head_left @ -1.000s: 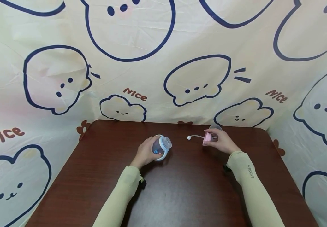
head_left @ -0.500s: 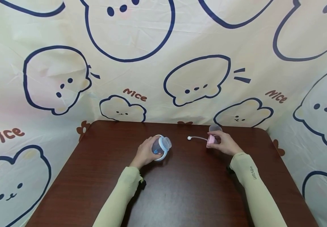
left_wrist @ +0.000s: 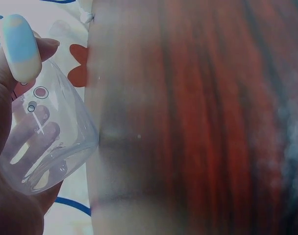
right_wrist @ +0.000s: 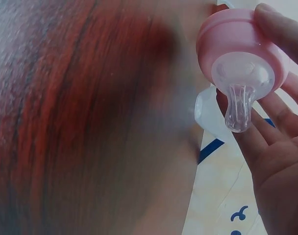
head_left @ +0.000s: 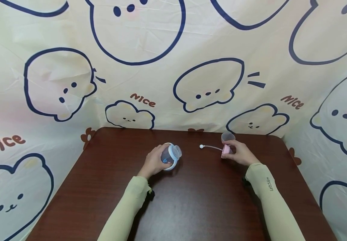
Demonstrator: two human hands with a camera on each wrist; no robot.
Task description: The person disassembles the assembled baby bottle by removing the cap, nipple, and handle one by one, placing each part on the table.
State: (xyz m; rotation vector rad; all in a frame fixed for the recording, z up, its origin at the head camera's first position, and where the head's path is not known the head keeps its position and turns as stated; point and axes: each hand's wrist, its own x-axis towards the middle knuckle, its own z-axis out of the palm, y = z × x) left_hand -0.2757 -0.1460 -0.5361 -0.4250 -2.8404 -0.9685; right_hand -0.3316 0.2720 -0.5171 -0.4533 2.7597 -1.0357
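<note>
A bottle (head_left: 166, 156) in the left hand (head_left: 153, 161), a pink cap (head_left: 226, 149) in the right hand (head_left: 243, 154)

The bottle was above the far half of the table (head_left: 197, 204), a little to the left of the middle. It was tilted, and its clear, uncovered mouth (head_left: 177, 152) was turned to the right. A pale blue handle (head_left: 173, 165) stood out on the near side, and small coloured drawings were printed on the transparent wall. The left hand was curled around the bottle and held it firmly; in the left wrist view, fingers could be seen through the wall. Whether the bottle touched the table, I could not tell.

The pink cap was to the right of the bottle, well apart from it. The right hand was partly closed and pinched the cap between the thumb and the fingers. A clear teat (right_wrist: 241, 110) came out of the cap. From its other side a thin straw (head_left: 212, 146) reached to the left, with a white ball (head_left: 201, 146) at the end.

Just beyond the right hand, near the far edge of the table, was a transparent cup-shaped piece (head_left: 228, 136). Both arms wore pale green sleeves (head_left: 274, 204), and dark lettering was on the right one. Behind the dark reddish-brown table hung a cream cloth (head_left: 161, 80) with blue-outlined cartoon animals and the word "Nice".
</note>
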